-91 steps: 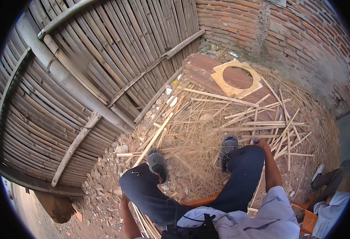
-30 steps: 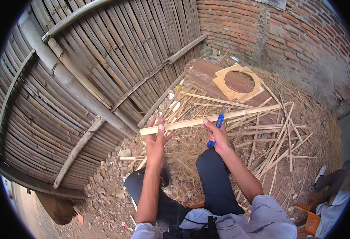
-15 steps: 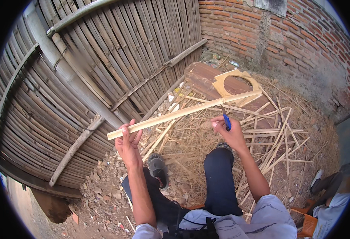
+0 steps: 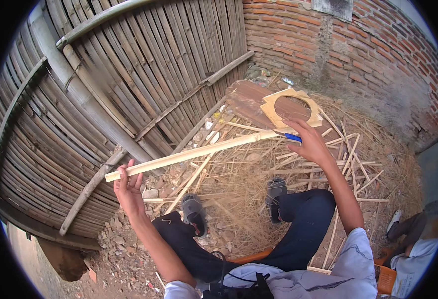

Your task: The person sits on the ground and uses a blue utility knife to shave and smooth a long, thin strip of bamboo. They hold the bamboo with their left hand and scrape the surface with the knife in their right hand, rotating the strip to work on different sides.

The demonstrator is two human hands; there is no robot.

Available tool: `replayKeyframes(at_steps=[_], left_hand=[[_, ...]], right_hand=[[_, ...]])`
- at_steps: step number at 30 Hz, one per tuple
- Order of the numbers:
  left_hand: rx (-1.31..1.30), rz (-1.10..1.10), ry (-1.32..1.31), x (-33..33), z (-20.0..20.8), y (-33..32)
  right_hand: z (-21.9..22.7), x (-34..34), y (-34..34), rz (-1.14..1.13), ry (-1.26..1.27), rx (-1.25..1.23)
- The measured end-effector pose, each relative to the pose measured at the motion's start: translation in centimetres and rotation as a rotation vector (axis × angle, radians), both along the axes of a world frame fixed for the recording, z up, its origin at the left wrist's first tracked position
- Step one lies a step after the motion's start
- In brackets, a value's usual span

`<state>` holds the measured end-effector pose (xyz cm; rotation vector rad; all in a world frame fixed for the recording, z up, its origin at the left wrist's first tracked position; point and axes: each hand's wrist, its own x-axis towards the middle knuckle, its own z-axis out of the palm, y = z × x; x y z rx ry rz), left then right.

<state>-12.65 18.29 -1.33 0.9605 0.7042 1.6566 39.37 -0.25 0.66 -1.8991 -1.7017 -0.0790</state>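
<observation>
A long pale split bamboo strip (image 4: 194, 156) slants in front of me, its right end farther away than its left. My left hand (image 4: 129, 192) is closed on the strip's left end, with the fingers under it and the thumb against it. At the other end, my right hand (image 4: 309, 139) is closed round a blue-handled knife (image 4: 292, 137). The knife's blade points left and lies against the strip, or very close to it. The right fingers reach over the strip's far part, and whether they grip it too cannot be made out.
Beyond my right hand, a pale cut-out panel with a round hole (image 4: 269, 110) rests on a brown board (image 4: 246, 102). Thin strips (image 4: 348, 172) and shavings cover the ground. A bamboo fence (image 4: 174, 65) stands left, a brick wall (image 4: 288, 40) behind. Another person (image 4: 415, 249) sits at right.
My left hand has shifted left and slightly down with the strip. My right hand has moved up and right to the strip's far end, the knife now lying flatter. My right knee has swung outward.
</observation>
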Motion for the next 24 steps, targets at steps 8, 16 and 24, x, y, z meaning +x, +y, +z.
replayKeyframes(at_steps=[8, 16, 24], left_hand=[[-0.043, 0.03, -0.092, -7.3, -1.9, -1.5], [0.162, -0.133, -0.199, -7.7, 1.0, -2.4], [-0.099, -0.238, 0.355, 5.7, -0.2, -6.4]], right_hand=[[1.8, -2.1, 1.5, 0.159, 0.021, 0.003], [-0.7, -3.5, 4.2, 0.066, 0.357, -0.147], [-4.9, -4.5, 6.0, 0.147, 1.16, -0.508]])
